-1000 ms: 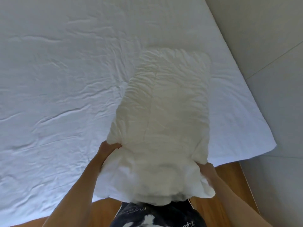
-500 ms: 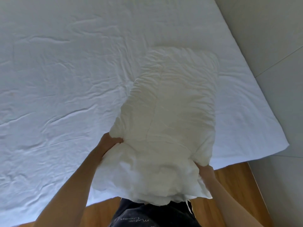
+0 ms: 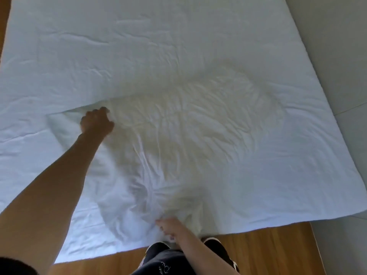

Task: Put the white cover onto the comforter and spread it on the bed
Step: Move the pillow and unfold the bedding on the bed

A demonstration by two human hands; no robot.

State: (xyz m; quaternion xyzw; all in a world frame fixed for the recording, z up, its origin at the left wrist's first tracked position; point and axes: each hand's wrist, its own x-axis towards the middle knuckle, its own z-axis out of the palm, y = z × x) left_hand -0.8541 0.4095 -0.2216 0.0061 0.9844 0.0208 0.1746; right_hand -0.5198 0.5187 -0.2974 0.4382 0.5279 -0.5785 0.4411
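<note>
The white cover (image 3: 139,62) lies spread over the bed, wrinkled, its near edge running along the wooden floor (image 3: 268,247) and its right edge along the pale tiled floor (image 3: 337,56). The comforter (image 3: 194,124) shows as a cream, crumpled mass in the middle-right of the spread; whether it lies inside the cover or on top of it cannot be told from this view. Left hand (image 3: 96,122): arm stretched out forward over the bed, fingers curled tight into the fabric at the left edge of the cream mass, gripping a fold there; a raised crease runs from that grip leftward and up to the right. The area just left of this hand is motion-blurred. Right hand (image 3: 170,227): low at the near edge of the bed, fingers bent and pinching bunched fabric, with folds radiating from the pinch up into the comforter. The two hands are well apart, the left far out on the bed and the right close to the body. Dark shorts (image 3: 166,262) and two dark shoes (image 3: 216,247) show on the wooden floor below the right hand.
</note>
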